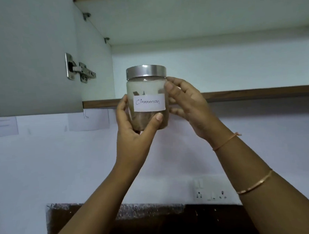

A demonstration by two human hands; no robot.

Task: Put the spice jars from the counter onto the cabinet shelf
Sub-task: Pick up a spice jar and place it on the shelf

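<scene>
Two hands on one clear jar [146, 88] labelled "Cinnamon", steel lid [146, 71] on. The left hand [132, 125] wraps its lower half, thumb across the front; the right hand [187, 105] has its fingers [176, 80] pinching the upper right side. It's upright in mid-air, right in front of the cabinet shelf [239, 94] edge, door [28, 52] swung open on the left.

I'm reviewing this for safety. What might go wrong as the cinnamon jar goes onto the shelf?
The cinnamon jar reaches below the shelf edge in this view; pushed forward unlifted, it may hit that edge. The left hand grips low, the right hand only its upper side, so it might slip.
</scene>
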